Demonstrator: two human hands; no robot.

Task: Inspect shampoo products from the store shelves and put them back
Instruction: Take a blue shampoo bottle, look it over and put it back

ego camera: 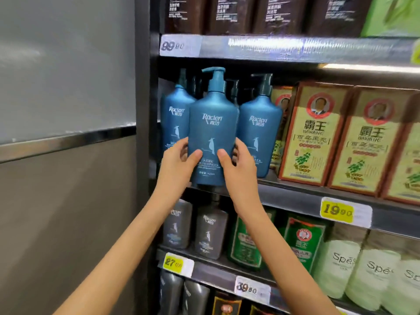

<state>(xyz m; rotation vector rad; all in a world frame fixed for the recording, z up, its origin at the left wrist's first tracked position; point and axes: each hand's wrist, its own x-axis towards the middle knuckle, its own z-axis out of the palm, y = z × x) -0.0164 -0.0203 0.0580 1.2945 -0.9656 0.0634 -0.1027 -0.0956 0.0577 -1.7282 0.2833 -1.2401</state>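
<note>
head camera faces the shelves [291, 198] from close by, seemingly tilted slightly.

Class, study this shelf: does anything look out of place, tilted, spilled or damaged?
Only the blue Raclen pump bottle, gripped by the left hand and right hand, is out in front of the other Raclen bottles. Nothing looks spilled or damaged.

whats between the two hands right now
In the head view, a blue pump bottle sits between the left hand and right hand; both grip its lower half, thumbs on the front.
</note>
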